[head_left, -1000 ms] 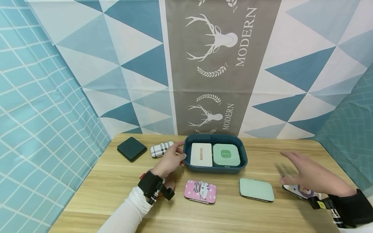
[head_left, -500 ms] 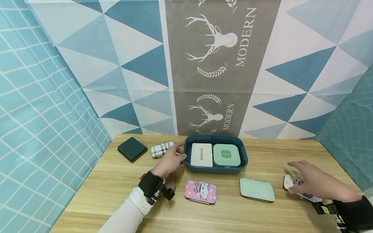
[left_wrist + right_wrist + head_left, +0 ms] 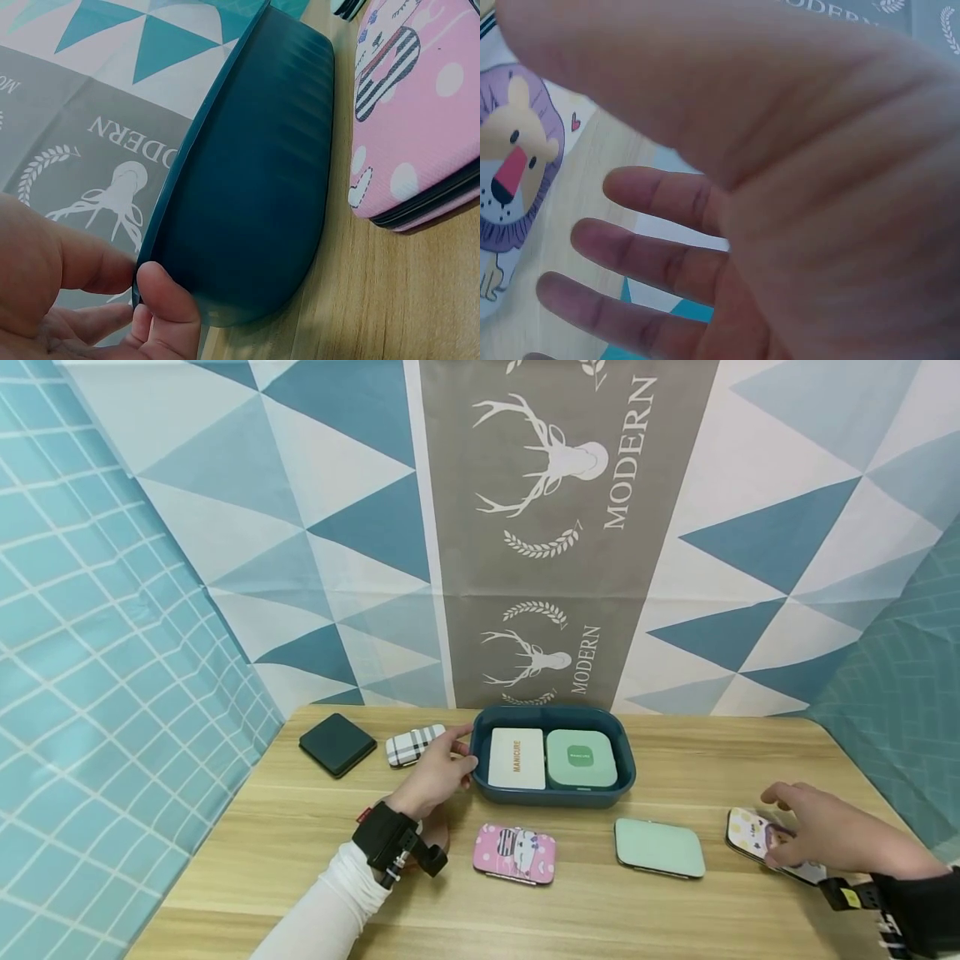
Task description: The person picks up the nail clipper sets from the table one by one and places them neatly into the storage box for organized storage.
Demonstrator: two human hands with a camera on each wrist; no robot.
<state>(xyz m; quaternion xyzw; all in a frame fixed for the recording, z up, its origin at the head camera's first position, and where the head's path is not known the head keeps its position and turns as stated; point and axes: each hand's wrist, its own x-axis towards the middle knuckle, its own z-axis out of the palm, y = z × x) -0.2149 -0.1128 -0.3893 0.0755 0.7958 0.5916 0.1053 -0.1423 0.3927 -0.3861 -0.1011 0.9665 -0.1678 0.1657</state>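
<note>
A dark blue plastic basket [image 3: 515,796] stands at the back middle of the table, holding a white box [image 3: 517,758] lettered MANICURE and a mint green square case [image 3: 582,758]. My left hand [image 3: 437,778] holds the basket's left end; the left wrist view shows thumb and fingers at its rim [image 3: 172,172]. On the right, my right hand [image 3: 828,831] hovers over a white flat case with a cartoon lion [image 3: 753,832], covering part of it. Its thumb is close to the case; touching or not, I cannot tell. The fingers [image 3: 641,244] are spread and hold nothing.
In front of the basket lie a pink cartoon cat case [image 3: 514,853] and a pale green flat case [image 3: 659,847]. A black square case [image 3: 337,744] and a plaid case [image 3: 414,745] sit at the back left. Patterned cloth [image 3: 360,527] hangs behind the table.
My right hand has come down and shifted slightly right over the lion case, its fingers bending more, leaving the case's left end in sight. My left hand has stayed at the basket.
</note>
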